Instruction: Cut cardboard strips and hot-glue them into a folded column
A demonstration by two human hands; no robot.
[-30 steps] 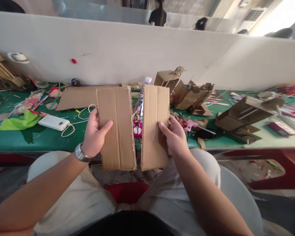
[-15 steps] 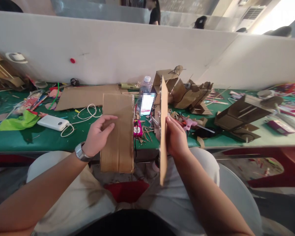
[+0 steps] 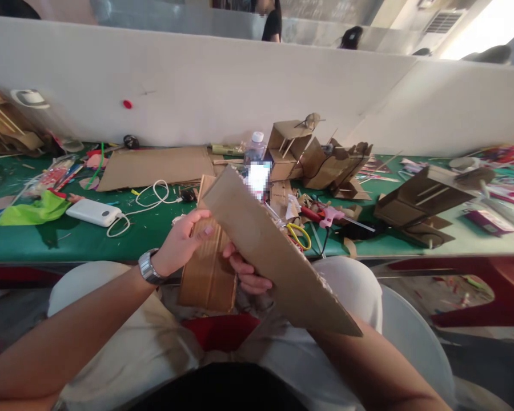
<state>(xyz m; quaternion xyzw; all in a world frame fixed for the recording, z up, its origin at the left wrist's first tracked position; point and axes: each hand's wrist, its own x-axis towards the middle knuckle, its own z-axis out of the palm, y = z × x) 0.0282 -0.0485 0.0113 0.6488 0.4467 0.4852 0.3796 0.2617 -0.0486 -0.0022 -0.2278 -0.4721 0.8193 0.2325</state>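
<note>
I hold two strips of brown corrugated cardboard above my lap, in front of the green table [image 3: 154,234]. My left hand [image 3: 182,242], with a watch on its wrist, grips the left strip [image 3: 208,274], thumb on its front face. My right hand [image 3: 246,274] is mostly hidden behind the right strip [image 3: 274,251]; only its curled fingertips show at the strip's left edge. The right strip is tilted flat and slanted, and it overlaps the top of the left strip.
On the table lie a large cardboard sheet [image 3: 154,167], a white power bank [image 3: 93,212] with a cable, a water bottle [image 3: 253,149], a pink glue gun [image 3: 332,216], yellow-handled scissors [image 3: 298,235] and cardboard models [image 3: 428,200]. A white partition [image 3: 197,85] stands behind; people are beyond it.
The right strip went from facing me to edge-on, then swung left and flat over the left strip. The two pieces, apart before, now overlap. My left hand stayed nearly in place.
</note>
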